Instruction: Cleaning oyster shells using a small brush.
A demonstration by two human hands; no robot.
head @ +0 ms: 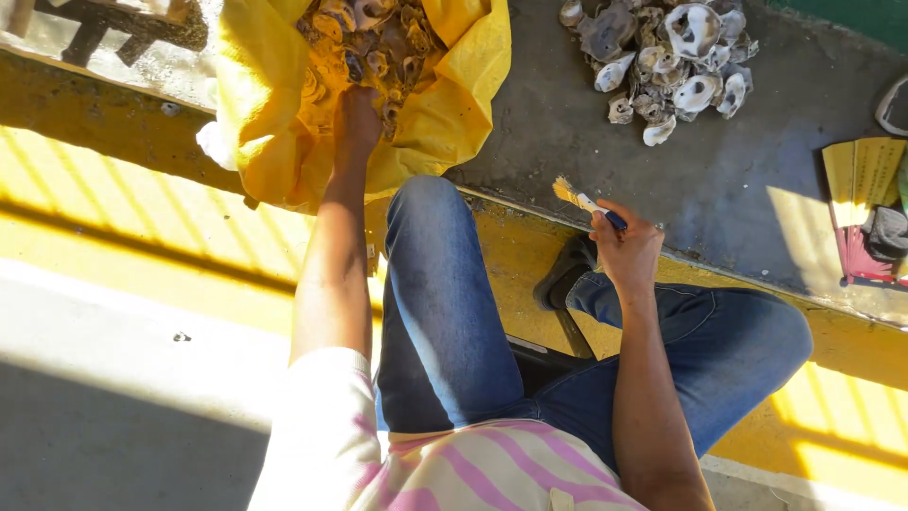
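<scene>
While the left hand (357, 114) digs among rough brownish shells (378, 43), right fingers (619, 237) pinch a small yellow-bristled brush (584, 201).

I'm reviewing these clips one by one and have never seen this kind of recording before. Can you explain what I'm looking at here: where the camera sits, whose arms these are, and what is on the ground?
There is no machine: a person works with bare hands, and the single camera sits on their head, looking down over their lap and jeans. The left hand reaches into a yellow sack full of shells, where it touches the sack's shells; whether it grips one cannot be seen. The right hand holds a small brush with pale bristles and a dark handle, raised above the knee. Farther off, on the grey concrete floor, lies a separate shell pile, looking whitish. At the right edge lie flat yellow and red card-like things. A yellow-painted kerb runs across the picture.
</scene>
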